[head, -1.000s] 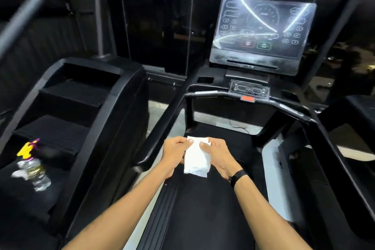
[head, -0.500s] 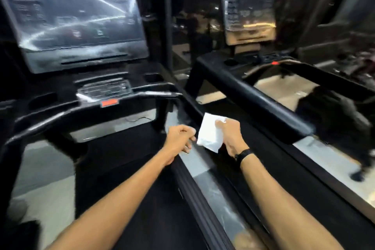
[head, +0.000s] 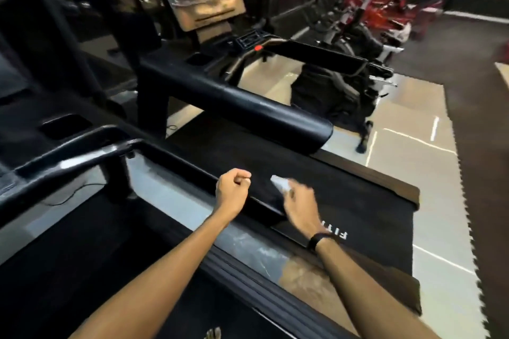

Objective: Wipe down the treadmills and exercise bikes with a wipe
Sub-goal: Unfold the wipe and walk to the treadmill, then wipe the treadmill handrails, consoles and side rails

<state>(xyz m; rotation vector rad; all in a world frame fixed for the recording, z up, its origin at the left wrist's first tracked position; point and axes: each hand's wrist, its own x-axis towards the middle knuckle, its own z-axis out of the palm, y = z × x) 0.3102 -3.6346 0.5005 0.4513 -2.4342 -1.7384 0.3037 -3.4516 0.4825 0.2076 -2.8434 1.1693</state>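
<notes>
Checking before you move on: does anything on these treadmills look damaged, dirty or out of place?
Yes: the grey side rail between the two belts shows pale smears and scratch-like marks beside the right forearm. Motion blur hides whether it is dirt or wear. Nothing else stands out.

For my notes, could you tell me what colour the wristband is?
Black, on the right wrist; the wristband shows in the head view.
</notes>
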